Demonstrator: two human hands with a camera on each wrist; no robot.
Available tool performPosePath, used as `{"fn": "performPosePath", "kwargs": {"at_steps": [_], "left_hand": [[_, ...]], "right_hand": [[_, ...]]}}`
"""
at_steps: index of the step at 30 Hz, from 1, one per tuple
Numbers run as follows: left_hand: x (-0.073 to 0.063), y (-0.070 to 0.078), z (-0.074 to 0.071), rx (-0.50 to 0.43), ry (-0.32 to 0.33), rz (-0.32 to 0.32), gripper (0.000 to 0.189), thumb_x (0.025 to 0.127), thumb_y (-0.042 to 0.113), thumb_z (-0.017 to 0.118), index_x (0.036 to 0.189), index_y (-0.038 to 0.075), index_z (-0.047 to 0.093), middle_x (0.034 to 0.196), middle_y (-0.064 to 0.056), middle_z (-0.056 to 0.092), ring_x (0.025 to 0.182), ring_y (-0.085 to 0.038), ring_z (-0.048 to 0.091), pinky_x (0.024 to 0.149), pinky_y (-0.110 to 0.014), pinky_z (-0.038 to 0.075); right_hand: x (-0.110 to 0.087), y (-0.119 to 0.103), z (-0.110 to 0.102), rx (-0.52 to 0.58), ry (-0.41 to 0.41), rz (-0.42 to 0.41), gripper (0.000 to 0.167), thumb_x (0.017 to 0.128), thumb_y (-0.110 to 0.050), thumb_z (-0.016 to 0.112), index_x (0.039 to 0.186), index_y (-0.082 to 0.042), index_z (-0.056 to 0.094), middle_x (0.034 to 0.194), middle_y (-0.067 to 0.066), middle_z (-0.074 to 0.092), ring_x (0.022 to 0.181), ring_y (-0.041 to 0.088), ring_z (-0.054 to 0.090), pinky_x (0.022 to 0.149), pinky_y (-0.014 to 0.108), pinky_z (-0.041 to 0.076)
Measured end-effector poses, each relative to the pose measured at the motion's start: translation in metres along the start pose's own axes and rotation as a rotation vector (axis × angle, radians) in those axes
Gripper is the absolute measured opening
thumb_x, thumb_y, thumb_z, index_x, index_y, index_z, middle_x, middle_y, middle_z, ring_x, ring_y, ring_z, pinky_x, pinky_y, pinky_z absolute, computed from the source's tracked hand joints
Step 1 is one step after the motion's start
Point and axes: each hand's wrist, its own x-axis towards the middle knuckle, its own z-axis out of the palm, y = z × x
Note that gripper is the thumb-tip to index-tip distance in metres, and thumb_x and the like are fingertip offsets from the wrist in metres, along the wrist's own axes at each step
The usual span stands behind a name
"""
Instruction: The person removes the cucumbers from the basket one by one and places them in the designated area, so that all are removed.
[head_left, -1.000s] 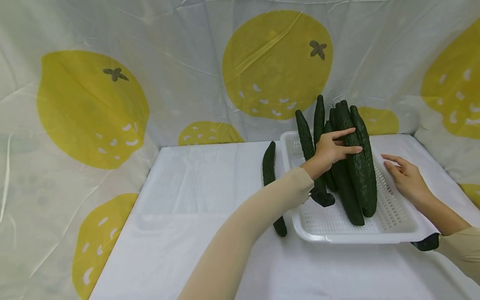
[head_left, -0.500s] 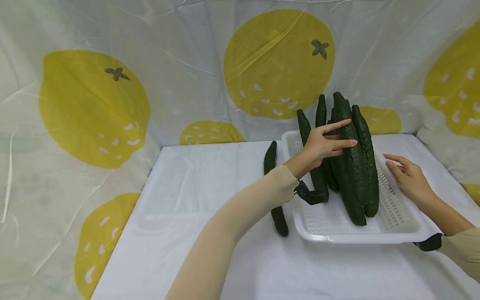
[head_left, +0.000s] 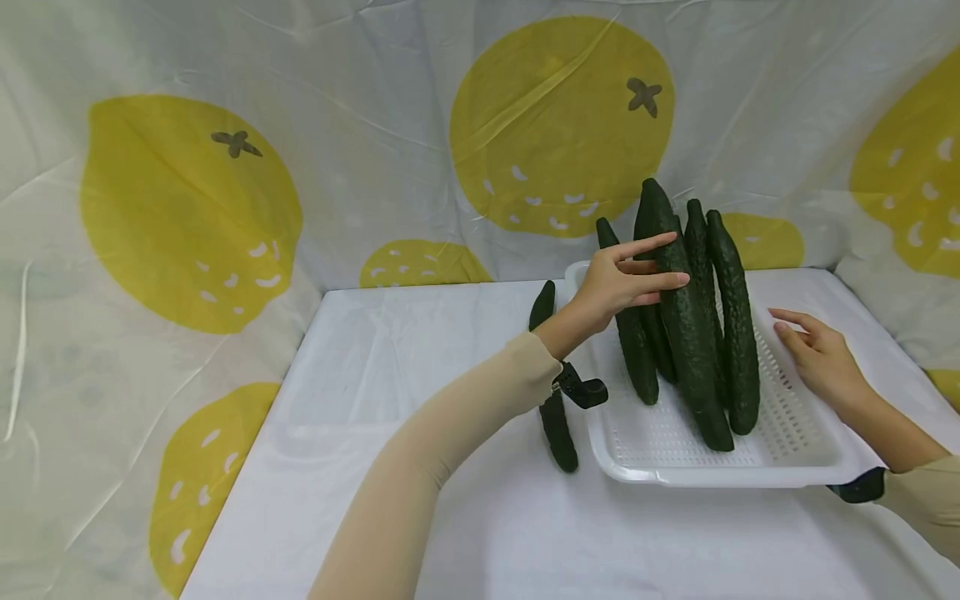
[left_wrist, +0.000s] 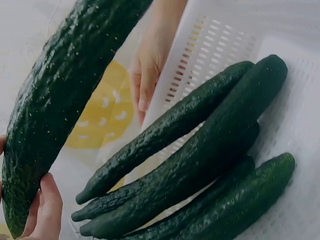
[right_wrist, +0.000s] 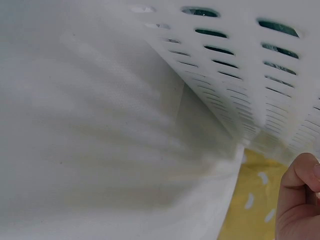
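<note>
My left hand grips a long dark green cucumber, thumb on one side and fingers on the other. In the left wrist view that cucumber is raised at an angle, apart from several cucumbers in the white perforated basket. These lean lengthwise, their far ends standing above the back rim in the head view. My right hand rests at the outside of the basket's right rim with loosely bent fingers. A bent finger shows beside the slotted wall in the right wrist view.
One separate cucumber lies on the white table just left of the basket, partly behind my left wrist. A curtain with printed lemons hangs behind the table. A black band hangs under my left wrist.
My left hand has moved left and slightly up, bringing the gripped cucumber with it and uncovering others behind. The right hand and the basket stay in place.
</note>
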Motion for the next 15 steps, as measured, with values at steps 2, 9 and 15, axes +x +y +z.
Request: {"fn": "performPosePath", "kwargs": {"at_steps": [2,9,15], "left_hand": [[-0.001,0.0,-0.005,0.009,-0.006,-0.001,0.051,0.083,0.003,0.082,0.128,0.024,0.071,0.117,0.002,0.062,0.1,-0.006,0.064,0.075,-0.032,0.06],[-0.002,0.003,-0.022,0.076,-0.022,0.009,0.05,0.083,0.009,0.083,0.128,0.025,0.071,0.124,-0.001,0.06,0.107,-0.007,0.061,0.078,-0.033,0.06],[-0.008,0.008,-0.033,0.117,-0.026,0.021,0.051,0.083,0.01,0.083,0.13,0.025,0.07,0.129,-0.002,0.057,0.109,-0.008,0.059,0.078,-0.033,0.06]], "right_hand": [[0.0,0.0,0.0,-0.002,-0.006,0.004,0.052,0.108,-0.032,0.044,0.149,0.0,0.041,0.131,0.042,0.048,0.097,-0.016,0.041,0.078,0.013,0.036],[-0.001,-0.001,0.0,0.004,-0.019,0.019,0.054,0.109,-0.034,0.042,0.151,0.0,0.039,0.138,0.042,0.041,0.121,0.002,0.047,0.106,0.034,0.037],[0.0,0.0,0.001,0.007,-0.015,0.02,0.054,0.109,-0.034,0.042,0.15,0.0,0.039,0.137,0.043,0.041,0.126,0.012,0.048,0.109,0.05,0.033]]}}
